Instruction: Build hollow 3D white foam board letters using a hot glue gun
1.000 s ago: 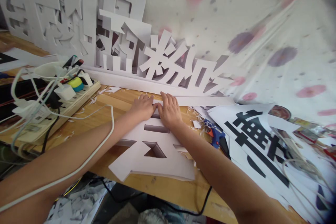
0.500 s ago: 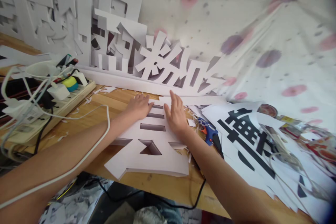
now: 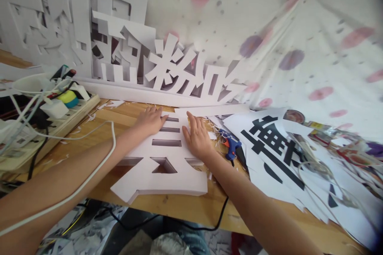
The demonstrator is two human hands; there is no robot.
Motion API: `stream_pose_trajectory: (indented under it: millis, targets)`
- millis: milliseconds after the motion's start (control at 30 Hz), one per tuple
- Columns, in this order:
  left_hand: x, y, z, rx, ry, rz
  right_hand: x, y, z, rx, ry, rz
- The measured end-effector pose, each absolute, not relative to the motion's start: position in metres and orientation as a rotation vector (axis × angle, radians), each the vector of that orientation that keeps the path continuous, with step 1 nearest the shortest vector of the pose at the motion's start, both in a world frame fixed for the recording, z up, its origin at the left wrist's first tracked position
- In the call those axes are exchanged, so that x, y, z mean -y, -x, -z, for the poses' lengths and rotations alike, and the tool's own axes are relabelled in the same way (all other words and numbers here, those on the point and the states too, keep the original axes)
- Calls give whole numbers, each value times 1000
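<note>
A thick white cut-out character (image 3: 167, 185) lies flat on the wooden table, its lower end toward me. My left hand (image 3: 150, 120) rests on its upper left edge, fingers stretched forward and partly bent over the far side. On its upper right part lies my right hand (image 3: 197, 135), open, palm down, with the fingers pointing away. A white cable (image 3: 98, 175) runs across my left forearm. Just right of my right hand is a blue glue gun (image 3: 231, 147) among fine white strands.
White cut-out characters (image 3: 167, 63) lean along the wall behind. At left stands a power strip (image 3: 80, 107) crowded with plugs and cables. Printed sheets (image 3: 269, 151) with black shapes cover the right side. Paper scraps (image 3: 80, 231) lie below the table's front edge.
The whole view has shifted a little, so things appear farther left. My right hand has slid slightly back toward me along the character's right edge. My left hand stays at its upper left.
</note>
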State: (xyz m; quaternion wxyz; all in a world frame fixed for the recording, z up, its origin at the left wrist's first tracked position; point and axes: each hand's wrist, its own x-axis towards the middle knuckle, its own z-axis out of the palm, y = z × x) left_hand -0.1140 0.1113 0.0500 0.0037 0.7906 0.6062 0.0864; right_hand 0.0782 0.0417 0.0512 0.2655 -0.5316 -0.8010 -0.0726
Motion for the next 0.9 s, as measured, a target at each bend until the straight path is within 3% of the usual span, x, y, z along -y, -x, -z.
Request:
stream_pose_trajectory:
  millis: [333,900]
  targets:
    - [-107,115,-50,-1899,-2503,-336,-110,-53,-59,2279,1597,211]
    - [-104,119,-66,-1935,-2190,-567,-107,-53,-45,2748,1364,403]
